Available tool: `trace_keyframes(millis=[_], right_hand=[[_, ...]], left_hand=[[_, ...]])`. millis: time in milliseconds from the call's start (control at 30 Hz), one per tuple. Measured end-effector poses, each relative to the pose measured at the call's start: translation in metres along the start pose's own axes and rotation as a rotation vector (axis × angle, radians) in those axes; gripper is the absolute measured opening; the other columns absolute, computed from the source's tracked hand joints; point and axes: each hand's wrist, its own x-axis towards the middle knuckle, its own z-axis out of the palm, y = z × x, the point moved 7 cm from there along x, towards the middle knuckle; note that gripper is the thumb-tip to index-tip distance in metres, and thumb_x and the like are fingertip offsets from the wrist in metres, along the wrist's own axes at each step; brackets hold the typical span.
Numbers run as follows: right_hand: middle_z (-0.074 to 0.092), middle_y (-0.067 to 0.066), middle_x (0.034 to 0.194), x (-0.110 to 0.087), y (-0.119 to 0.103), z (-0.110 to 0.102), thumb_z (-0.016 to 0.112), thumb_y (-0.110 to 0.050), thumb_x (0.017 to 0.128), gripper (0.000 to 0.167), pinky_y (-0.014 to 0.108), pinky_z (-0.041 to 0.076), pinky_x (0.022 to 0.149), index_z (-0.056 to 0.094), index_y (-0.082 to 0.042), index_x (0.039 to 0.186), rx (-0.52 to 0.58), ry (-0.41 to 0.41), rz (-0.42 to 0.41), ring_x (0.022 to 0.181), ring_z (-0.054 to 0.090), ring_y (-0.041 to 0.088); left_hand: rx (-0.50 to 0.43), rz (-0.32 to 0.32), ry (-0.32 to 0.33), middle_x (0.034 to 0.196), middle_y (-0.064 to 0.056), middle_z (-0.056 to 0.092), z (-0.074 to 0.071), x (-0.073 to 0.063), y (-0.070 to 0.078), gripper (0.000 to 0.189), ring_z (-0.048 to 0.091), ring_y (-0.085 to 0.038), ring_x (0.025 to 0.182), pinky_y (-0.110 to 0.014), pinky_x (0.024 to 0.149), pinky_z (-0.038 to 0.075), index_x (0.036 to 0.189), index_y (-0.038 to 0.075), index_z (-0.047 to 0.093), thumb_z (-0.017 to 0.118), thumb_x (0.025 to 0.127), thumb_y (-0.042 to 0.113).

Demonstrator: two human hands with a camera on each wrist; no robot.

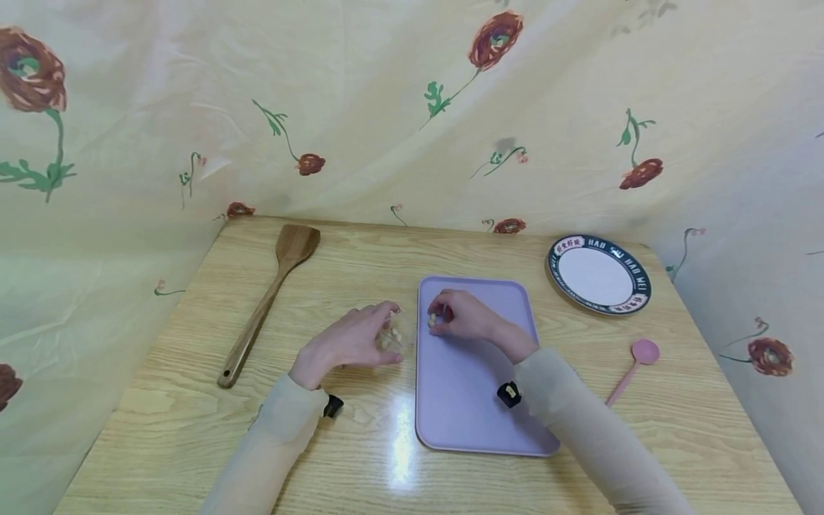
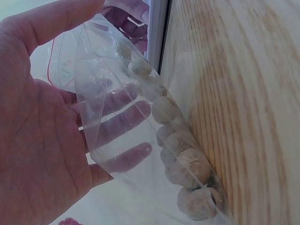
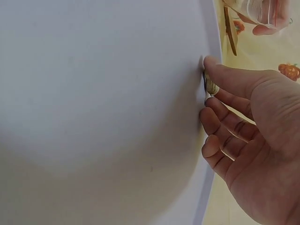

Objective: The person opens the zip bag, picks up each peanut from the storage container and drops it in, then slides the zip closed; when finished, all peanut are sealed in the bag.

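Note:
My left hand (image 1: pixel 350 340) holds a clear plastic bag (image 1: pixel 390 342) on the table, just left of a lilac tray (image 1: pixel 463 422). Through the film in the left wrist view, several tan, lumpy peanuts (image 2: pixel 194 166) lie in a row along the bag's lower side, with my fingers showing behind them. A red zip line marks the bag's mouth. Over the tray's upper left, my right hand (image 1: pixel 466 315) pinches one small peanut (image 1: pixel 432 320) between thumb and fingertips. In the right wrist view this peanut (image 3: pixel 212 86) looks ridged and is partly hidden by the thumb.
A wooden spatula (image 1: pixel 264 307) lies at the left. To the right of the tray are a white plate (image 1: pixel 595 275) with a dark lettered rim and a pink spoon (image 1: pixel 645 351), its handle partly behind the right sleeve. Flowered cloth (image 1: pixel 386 107) hangs behind the table.

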Motion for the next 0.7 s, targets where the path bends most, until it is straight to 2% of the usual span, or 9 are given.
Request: trace_keyframes(millis=[467, 700], right_hand=[[0.065, 0.001, 0.093, -0.006, -0.009, -0.006, 0.084, -0.016, 0.081, 0.029, 0.03, 0.05, 0.074, 0.072, -0.003, 0.103, 0.013, 0.007, -0.035, 0.082, 0.057, 0.014], [0.066, 0.002, 0.093, -0.012, -0.016, -0.015, 0.085, -0.016, 0.079, 0.031, 0.029, 0.05, 0.07, 0.072, -0.002, 0.104, 0.023, 0.028, -0.064, 0.079, 0.058, 0.015]], left_hand=[[0.003, -0.007, -0.004, 0.123, -0.007, 0.062, 0.0, 0.001, -0.003, 0.079, 0.058, -0.024, 0.112, -0.046, 0.098, 0.044, 0.146, 0.011, 0.041, 0.077, 0.084, 0.046], [0.004, 0.001, 0.0, 0.123, -0.007, 0.062, 0.0, 0.0, -0.003, 0.079, 0.057, -0.023, 0.115, -0.049, 0.102, 0.041, 0.146, 0.011, 0.041, 0.077, 0.084, 0.046]])
